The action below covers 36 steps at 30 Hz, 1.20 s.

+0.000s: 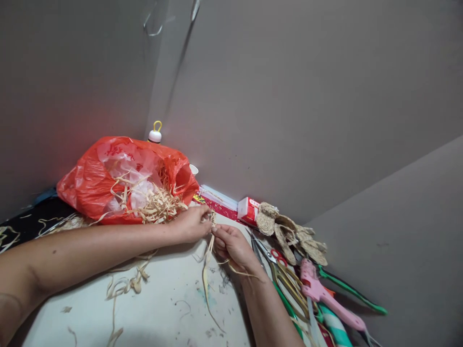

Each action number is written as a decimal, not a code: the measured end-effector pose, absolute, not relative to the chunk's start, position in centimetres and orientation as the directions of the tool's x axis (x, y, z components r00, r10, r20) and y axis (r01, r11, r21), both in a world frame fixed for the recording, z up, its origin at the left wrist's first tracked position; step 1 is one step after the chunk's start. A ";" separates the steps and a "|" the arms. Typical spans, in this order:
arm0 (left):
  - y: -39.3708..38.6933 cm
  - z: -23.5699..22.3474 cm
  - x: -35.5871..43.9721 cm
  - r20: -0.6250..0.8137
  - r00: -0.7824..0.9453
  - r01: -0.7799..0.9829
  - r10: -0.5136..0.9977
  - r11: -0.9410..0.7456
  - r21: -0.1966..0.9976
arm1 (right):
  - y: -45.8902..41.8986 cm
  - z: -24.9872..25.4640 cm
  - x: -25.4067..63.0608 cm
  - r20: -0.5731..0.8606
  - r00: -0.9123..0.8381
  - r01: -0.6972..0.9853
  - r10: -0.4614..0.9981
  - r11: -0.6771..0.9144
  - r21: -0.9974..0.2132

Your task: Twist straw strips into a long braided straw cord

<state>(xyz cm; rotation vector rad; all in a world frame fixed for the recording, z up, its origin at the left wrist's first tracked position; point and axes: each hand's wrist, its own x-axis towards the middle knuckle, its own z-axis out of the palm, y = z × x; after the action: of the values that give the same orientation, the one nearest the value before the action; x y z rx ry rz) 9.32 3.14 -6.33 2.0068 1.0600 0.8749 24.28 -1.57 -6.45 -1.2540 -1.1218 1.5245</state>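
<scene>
Your left hand [191, 224] and right hand [233, 245] nearly meet over the white counter [162, 303], fingertips of both pinched on a small bunched raffia piece [212, 219], its long tails [205, 278] hanging toward you. Red plastic bag [88, 185], spilling shredded raffia [161, 205], sits just beyond your left forearm [108, 247]; at right, gold-handled scissors [276, 276] and a pink glue gun [320, 292] lie near woven straw pieces [267, 219], red-and-white box [246, 211] beside them.

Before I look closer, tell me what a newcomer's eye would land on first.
First, the crumpled red bag, bulging at the back left of the white table, pale strips spilling from its mouth. Next, by its right end, the left hand and right hand, pinching thin strands between them. Then the pink glue gun, lying at the lower right.
</scene>
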 end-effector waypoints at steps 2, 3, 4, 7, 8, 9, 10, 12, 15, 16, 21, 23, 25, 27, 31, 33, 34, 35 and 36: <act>2.7 -6.5 9.4 0.139 0.527 0.444 0.838 -0.411 0.796 | -1.5 -6.6 24.4 -0.235 -0.150 -0.057 0.960 -0.245 -0.968; 2.5 -6.4 9.4 0.102 0.560 0.456 0.822 -0.409 0.790 | -1.5 -6.7 24.5 -0.239 -0.154 -0.052 0.959 -0.249 -0.967; 2.3 -6.3 9.4 0.082 0.581 0.461 0.809 -0.411 0.786 | -1.5 -6.7 24.6 -0.244 -0.158 -0.045 0.957 -0.254 -0.966; 2.2 -5.9 9.3 0.081 0.612 0.456 0.787 -0.435 0.776 | -1.5 -6.8 24.9 -0.266 -0.173 -0.023 0.948 -0.274 -0.961; 2.3 -5.8 9.2 0.085 0.615 0.460 0.784 -0.444 0.769 | -1.5 -6.9 25.0 -0.274 -0.179 -0.015 0.945 -0.281 -0.960; 2.4 -5.7 9.2 0.088 0.619 0.466 0.781 -0.455 0.758 | -1.5 -6.9 25.0 -0.281 -0.185 -0.006 0.942 -0.287 -0.958; 2.6 -5.7 9.1 0.090 0.623 0.473 0.777 -0.466 0.748 | -1.5 -6.9 25.1 -0.287 -0.191 0.003 0.939 -0.292 -0.956; 2.9 -5.9 9.1 0.084 0.626 0.478 0.776 -0.467 0.744 | -1.5 -7.0 25.2 -0.297 -0.202 0.024 0.933 -0.299 -0.954; 3.5 -6.5 9.2 0.045 0.625 0.472 0.779 -0.423 0.773 | -1.5 -7.1 25.3 -0.304 -0.209 0.065 0.929 -0.297 -0.953; 3.6 -6.7 9.3 0.027 0.624 0.473 0.781 -0.404 0.783 | -1.5 -7.1 25.2 -0.304 -0.206 0.080 0.930 -0.294 -0.952; 3.8 -6.8 9.2 -0.057 0.624 0.503 0.779 -0.345 0.792 | -1.6 -6.9 24.9 -0.296 -0.178 0.155 0.939 -0.270 -0.950; 3.7 -6.6 9.1 -0.068 0.634 0.511 0.770 -0.352 0.784 | -1.7 -6.9 24.8 -0.287 -0.160 0.186 0.945 -0.257 -0.948; 3.8 -6.5 8.9 -0.050 0.655 0.505 0.754 -0.388 0.771 | -1.7 -7.0 24.8 -0.282 -0.145 0.215 0.948 -0.248 -0.945; 3.9 -6.5 8.7 -0.018 0.686 0.488 0.728 -0.441 0.754 | -1.7 -7.0 24.8 -0.284 -0.139 0.236 0.949 -0.247 -0.940; 4.1 -6.1 8.4 -0.031 0.653 0.551 0.757 -0.447 0.705 | -1.7 -6.9 25.0 -0.286 -0.142 0.256 0.948 -0.244 -0.935; 4.1 -5.7 8.4 0.067 0.555 0.594 0.829 -0.451 0.666 | -1.7 -6.9 25.0 -0.286 -0.148 0.259 0.947 -0.242 -0.935; 4.0 -5.5 8.4 0.158 0.508 0.591 0.846 -0.477 0.650 | -1.7 -6.9 25.1 -0.287 -0.151 0.258 0.946 -0.243 -0.935; 3.9 -5.4 8.5 0.249 0.474 0.573 0.845 -0.511 0.641 | -1.7 -6.9 25.1 -0.287 -0.153 0.256 0.946 -0.243 -0.936; 3.8 -5.3 8.6 0.312 0.451 0.547 0.836 -0.535 0.644 | -1.6 -6.9 25.1 -0.287 -0.155 0.254 0.945 -0.243 -0.936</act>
<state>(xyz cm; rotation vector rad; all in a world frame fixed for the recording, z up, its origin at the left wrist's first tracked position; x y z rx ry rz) 8.60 3.78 -5.33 2.2502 1.1597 0.8525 25.12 -1.64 -6.90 -1.4951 -1.3898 1.4394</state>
